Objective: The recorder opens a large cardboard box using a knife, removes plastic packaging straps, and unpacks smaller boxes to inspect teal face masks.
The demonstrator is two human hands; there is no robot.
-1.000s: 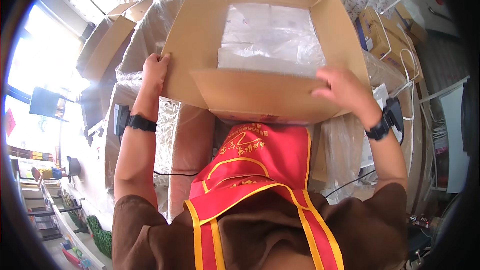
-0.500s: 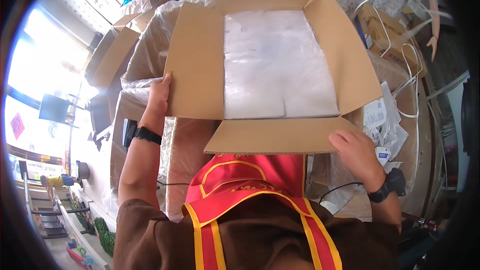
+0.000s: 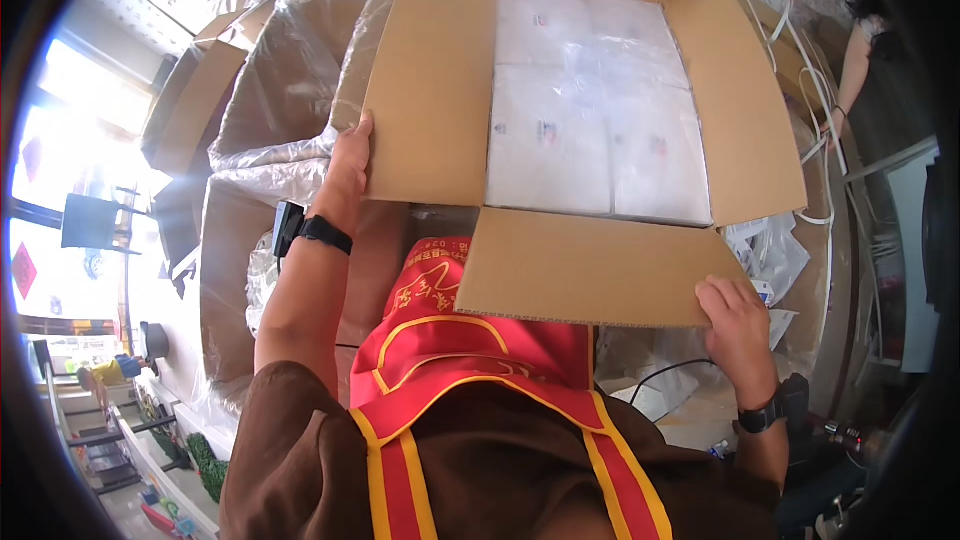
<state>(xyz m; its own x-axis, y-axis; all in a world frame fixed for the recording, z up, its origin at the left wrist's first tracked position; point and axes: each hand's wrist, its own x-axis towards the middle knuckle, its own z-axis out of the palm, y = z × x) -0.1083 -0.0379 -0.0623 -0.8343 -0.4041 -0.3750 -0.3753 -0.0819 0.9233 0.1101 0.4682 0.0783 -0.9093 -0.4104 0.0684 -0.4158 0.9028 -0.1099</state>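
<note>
An open cardboard box [image 3: 425,90] is in front of me, all of its flaps folded outward. White packs in clear plastic [image 3: 555,140] fill it in neat blocks. My left hand [image 3: 352,155] grips the outer edge of the left flap, thumb on top and fingers hidden beneath. At the right end of the near flap, my right hand [image 3: 737,325] is closed on the edge with curled fingers. The near flap slopes toward my red apron [image 3: 440,340]. A dark band sits on each of my wrists.
Large plastic-lined cartons [image 3: 285,70] stand on the left and beneath the box. To the right lie crumpled plastic bags [image 3: 780,255] and white strapping [image 3: 825,140]. Another person's arm [image 3: 853,75] reaches toward the strapping. A black cable [image 3: 665,372] runs near my right side.
The box has shifted right, with both my hands still on its flaps. Separate packs now show more distinctly under the plastic. The other person's hand has moved onto the strapping.
</note>
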